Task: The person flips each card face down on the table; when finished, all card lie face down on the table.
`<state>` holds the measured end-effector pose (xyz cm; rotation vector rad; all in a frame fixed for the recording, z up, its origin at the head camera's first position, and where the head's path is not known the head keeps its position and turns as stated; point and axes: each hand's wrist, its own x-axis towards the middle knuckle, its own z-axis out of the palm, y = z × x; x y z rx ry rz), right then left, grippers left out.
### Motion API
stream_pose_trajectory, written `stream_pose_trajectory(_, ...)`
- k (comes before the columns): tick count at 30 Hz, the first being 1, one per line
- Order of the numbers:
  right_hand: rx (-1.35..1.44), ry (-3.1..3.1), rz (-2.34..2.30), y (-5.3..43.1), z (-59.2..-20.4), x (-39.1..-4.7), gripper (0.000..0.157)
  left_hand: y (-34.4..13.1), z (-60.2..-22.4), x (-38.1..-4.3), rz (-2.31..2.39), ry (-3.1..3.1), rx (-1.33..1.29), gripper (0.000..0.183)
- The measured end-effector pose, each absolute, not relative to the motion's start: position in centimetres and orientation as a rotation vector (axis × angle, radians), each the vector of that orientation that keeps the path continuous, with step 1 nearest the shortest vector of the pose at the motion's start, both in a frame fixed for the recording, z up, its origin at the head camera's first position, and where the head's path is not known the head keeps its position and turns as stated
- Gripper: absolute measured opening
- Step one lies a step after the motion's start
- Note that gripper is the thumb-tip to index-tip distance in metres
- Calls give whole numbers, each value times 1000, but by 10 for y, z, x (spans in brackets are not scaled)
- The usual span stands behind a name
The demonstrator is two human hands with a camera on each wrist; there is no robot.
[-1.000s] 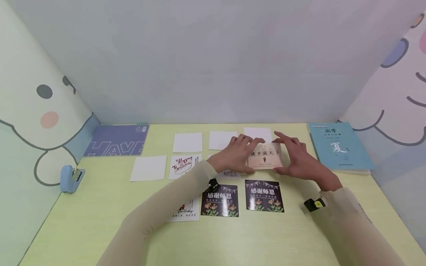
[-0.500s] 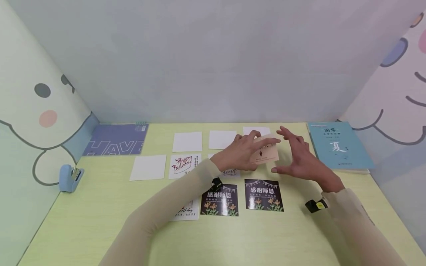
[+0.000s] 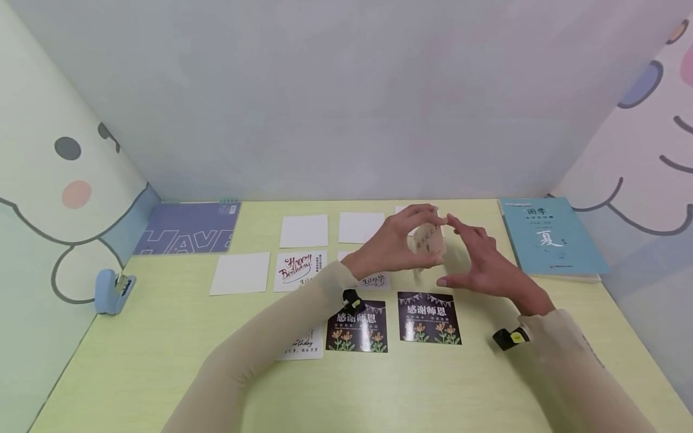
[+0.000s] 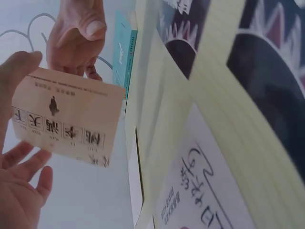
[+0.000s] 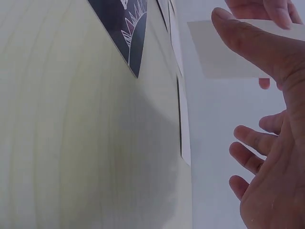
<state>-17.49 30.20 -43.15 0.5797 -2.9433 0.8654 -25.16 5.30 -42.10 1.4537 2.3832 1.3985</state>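
My left hand [image 3: 387, 246] holds up a beige card [image 3: 431, 243] with Chinese characters, its edges between thumb and fingers. Turned nearly edge-on in the head view, the card shows its printed face [image 4: 66, 117] in the left wrist view. Just to its right is my right hand [image 3: 484, 261], thumb and fingers spread, holding nothing. Its thumb overlaps the card's plain pale back [image 5: 209, 59] in the right wrist view. Below the hands lie two dark flower-print cards [image 3: 430, 319]. A card with handwriting-style characters [image 3: 377, 281] is partly hidden by my left hand.
Several white cards [image 3: 304, 231] lie in rows, along with a "Happy Birthday" card [image 3: 298, 269] and another birthday card [image 3: 308, 349] under my left forearm. A purple notebook [image 3: 189, 228] and blue stapler [image 3: 112, 291] are at left, a turquoise book [image 3: 554, 237] at right.
Both hands framed the beige card one second ago; the right hand then came off it. My left hand has since raised the card and turned it almost edge-on.
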Motion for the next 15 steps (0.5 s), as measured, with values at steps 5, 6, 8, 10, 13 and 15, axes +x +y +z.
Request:
stream_pose_trajectory(5,638,-2916,862,299,-434,-176,123,53,-422,-249,1503,2320,1487,65)
stream_pose_trajectory(6,651,-2907,870,299,-434,-176,121,53,-422,-249,1511,2307,1486,64)
stream_pose_trajectory(8,657,-2901,878,298,-433,-176,117,52,-422,-248,1519,2285,1486,66)
stream_pose_trajectory(10,637,-2910,882,298,-433,-175,114,50,-422,-249,1508,2284,1493,66)
stream_pose_trajectory(13,611,-2916,865,299,-434,-174,109,46,-422,-252,1479,2287,1506,69)
stream_pose_trajectory(15,609,-2910,834,300,-434,-175,108,43,-422,-254,1436,2307,1497,74)
